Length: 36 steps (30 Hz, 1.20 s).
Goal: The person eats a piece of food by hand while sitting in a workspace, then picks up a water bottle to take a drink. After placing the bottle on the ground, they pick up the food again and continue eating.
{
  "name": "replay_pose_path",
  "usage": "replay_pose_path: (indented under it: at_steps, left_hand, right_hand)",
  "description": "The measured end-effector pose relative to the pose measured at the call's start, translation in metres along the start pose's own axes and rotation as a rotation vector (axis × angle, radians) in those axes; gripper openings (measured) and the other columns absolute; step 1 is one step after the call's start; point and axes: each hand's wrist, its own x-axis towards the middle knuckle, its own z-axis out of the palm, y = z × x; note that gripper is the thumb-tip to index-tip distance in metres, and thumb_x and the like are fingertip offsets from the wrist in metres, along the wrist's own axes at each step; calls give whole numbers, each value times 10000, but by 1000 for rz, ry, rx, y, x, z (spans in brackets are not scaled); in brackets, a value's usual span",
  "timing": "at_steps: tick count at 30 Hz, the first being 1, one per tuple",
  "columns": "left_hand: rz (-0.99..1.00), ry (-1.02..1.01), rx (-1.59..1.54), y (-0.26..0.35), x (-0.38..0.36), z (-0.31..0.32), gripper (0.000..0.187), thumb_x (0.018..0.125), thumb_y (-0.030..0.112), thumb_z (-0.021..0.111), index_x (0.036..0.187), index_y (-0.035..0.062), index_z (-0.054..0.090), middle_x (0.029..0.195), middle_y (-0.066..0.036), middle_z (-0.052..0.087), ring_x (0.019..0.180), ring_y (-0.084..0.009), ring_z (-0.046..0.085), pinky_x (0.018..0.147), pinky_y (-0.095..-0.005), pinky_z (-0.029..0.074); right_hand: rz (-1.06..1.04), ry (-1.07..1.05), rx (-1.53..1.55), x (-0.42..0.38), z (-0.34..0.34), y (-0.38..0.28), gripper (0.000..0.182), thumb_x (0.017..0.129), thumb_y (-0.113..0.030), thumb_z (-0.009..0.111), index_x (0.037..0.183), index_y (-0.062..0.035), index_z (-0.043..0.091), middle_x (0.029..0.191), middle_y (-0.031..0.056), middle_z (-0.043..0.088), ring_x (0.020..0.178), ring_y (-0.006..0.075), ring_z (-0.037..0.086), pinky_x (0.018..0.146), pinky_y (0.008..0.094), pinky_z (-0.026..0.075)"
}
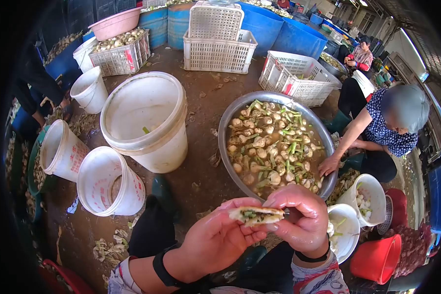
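Note:
A stuffed flatbread (255,215) with a green filling showing at its cut edge is held between my two hands, low in the middle of the head view. My left hand (213,237) is turned palm up, its fingers curled behind the bread's left part. My right hand (301,223), looking wet, pinches the bread's right end between thumb and fingers. A small dark thing shows by those fingertips, too small to name. Just beyond my hands is a wide metal basin (223,142) holding water and many garlic bulbs (274,147) with green stems.
A large white bucket (179,132) and smaller white buckets (132,196) stand at left. White crates (220,61) and blue barrels (262,24) line the back. A co-worker (397,117) reaches to the basin's right rim. White tubs (345,235) and a red bucket (377,259) are at right.

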Motion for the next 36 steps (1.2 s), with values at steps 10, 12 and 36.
replay_pose_path:
  at_steps: [10,12,36]
  left_hand:
    - [-72,79,143,-1,-22,25,313,827,274,552,1000,37,442,1016,-100,516,991,-209,508,849,-325,406]
    - [-78,32,142,-6,-24,26,272,829,228,542,998,33,457,1032,-116,513,972,-216,516,841,-338,414]
    - [-37,-319,101,-18,-35,28,284,720,1,656,969,-9,520,994,-121,516,936,-184,503,827,-278,373]
  right_hand:
    - [-216,-225,119,1,-13,-18,223,687,-19,669,893,7,588,833,91,617,744,248,604,615,303,477]
    - [-317,-280,172,-2,-13,-19,214,742,-113,639,897,12,562,861,116,585,724,247,589,609,314,481]
    - [-633,-288,417,-2,-1,-29,52,749,-64,619,778,-29,644,806,138,603,541,145,531,415,206,366]
